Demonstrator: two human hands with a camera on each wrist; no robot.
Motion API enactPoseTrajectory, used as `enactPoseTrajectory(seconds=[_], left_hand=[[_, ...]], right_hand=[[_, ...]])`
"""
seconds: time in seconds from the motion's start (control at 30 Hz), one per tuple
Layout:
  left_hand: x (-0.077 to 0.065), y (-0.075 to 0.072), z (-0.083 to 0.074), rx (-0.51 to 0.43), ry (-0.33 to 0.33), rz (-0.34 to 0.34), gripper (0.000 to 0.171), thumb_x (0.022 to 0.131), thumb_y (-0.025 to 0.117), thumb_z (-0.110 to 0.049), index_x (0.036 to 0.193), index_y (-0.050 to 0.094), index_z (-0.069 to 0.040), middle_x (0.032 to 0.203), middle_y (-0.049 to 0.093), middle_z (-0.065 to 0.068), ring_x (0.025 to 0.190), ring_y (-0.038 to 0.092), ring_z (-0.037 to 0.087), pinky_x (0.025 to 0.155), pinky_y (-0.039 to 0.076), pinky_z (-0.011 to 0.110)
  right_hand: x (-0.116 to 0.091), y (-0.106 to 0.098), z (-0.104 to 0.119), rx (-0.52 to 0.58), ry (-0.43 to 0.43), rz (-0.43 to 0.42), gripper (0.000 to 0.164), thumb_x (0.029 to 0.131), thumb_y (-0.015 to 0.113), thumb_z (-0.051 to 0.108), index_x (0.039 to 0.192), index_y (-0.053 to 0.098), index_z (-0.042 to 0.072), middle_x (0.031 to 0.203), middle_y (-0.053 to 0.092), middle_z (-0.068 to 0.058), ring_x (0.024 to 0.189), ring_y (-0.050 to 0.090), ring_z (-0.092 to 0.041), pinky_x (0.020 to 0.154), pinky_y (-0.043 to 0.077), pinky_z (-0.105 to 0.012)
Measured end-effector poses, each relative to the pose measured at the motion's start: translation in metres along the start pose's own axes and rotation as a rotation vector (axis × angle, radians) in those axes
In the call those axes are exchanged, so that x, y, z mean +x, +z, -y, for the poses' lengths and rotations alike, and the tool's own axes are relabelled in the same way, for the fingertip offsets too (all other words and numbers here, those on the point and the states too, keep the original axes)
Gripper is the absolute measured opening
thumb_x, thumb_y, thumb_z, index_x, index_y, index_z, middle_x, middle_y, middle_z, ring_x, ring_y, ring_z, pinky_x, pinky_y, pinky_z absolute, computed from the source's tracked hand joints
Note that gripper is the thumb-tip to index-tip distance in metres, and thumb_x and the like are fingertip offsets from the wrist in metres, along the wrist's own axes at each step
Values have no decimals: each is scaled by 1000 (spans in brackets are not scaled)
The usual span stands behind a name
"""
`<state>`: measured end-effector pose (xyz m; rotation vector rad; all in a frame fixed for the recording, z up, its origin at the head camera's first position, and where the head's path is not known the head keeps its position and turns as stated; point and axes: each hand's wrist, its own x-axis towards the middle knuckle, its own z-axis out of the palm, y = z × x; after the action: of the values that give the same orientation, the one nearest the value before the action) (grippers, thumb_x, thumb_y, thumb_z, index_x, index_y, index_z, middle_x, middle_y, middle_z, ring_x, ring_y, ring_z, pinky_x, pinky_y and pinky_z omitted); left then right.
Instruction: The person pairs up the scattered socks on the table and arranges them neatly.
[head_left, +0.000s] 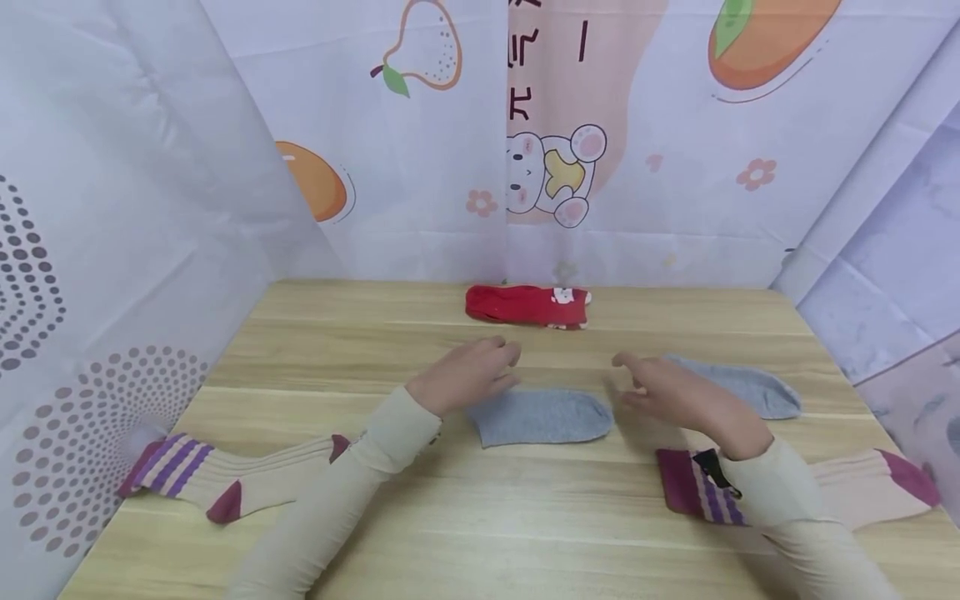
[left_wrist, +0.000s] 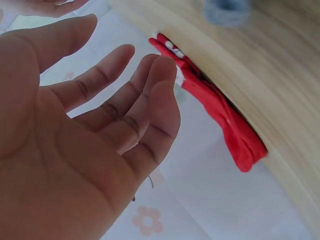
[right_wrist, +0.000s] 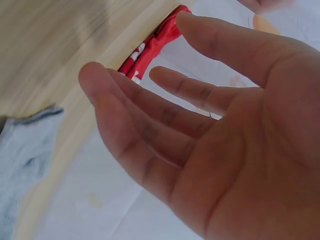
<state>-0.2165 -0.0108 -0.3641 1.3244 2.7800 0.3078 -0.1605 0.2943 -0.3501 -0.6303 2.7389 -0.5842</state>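
Note:
My left hand (head_left: 471,375) hovers over the upper left end of a grey ankle sock (head_left: 551,418) lying flat in the middle of the table. Its fingers are loosely bent with nothing in them, as the palm in the left wrist view confirms. Just right of that sock is my right hand (head_left: 678,400), also holding nothing, fingers relaxed and spread. It partly covers a second grey sock (head_left: 761,392). Behind both hands lies a folded red sock (head_left: 517,306) with a white animal print, apart from the fingers.
A cream sock with purple stripes (head_left: 258,483) lies at the left, its toe end partly behind my left sleeve. Its lookalike sock (head_left: 862,483) lies under my right forearm. A printed curtain (head_left: 420,183) hangs along the back edge of the wooden table (head_left: 525,525).

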Motion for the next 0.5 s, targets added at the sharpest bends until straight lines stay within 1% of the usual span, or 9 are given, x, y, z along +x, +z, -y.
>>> enactPoseTrajectory(seconds=[0.1, 0.17, 0.23, 0.33, 0.5], left_hand=[[8, 0, -4, -7, 6, 1, 21, 97, 65, -23, 110, 62, -6, 92, 62, 5, 77, 57, 15, 70, 52, 26], [12, 0, -7, -17, 5, 11, 24, 97, 65, -24, 113, 62, -6, 95, 63, 6, 79, 57, 15, 71, 52, 26], [17, -1, -10, -25, 8, 24, 28, 97, 66, -24, 116, 61, -6, 99, 64, 6, 82, 58, 15, 75, 53, 26], [26, -2, -15, -43, 10, 35, 33, 95, 69, -25, 121, 60, -7, 104, 64, 5, 87, 59, 14, 79, 54, 25], [44, -4, -25, -24, 67, 13, 36, 94, 70, -26, 123, 59, -8, 109, 65, 4, 91, 60, 13, 83, 53, 23]], right_hand=[[-4, -1, -6, -15, -6, -28, 43, 92, 68, 7, 127, 49, -9, 95, 67, -18, 86, 65, -28, 77, 53, -47], [-8, -2, -11, -29, -5, -53, 42, 92, 67, 8, 127, 50, -10, 101, 67, -23, 91, 66, -33, 79, 53, -50], [-13, -4, -16, -41, 5, -77, 41, 94, 66, 9, 127, 51, -10, 107, 67, -25, 95, 66, -36, 81, 53, -51], [-22, -8, -24, -61, 16, -113, 42, 94, 66, 10, 128, 52, -10, 112, 65, -27, 99, 64, -40, 82, 52, -54], [-33, -17, -38, -104, 32, -150, 42, 92, 68, 7, 126, 53, -12, 114, 62, -31, 103, 61, -46, 84, 51, -57]])
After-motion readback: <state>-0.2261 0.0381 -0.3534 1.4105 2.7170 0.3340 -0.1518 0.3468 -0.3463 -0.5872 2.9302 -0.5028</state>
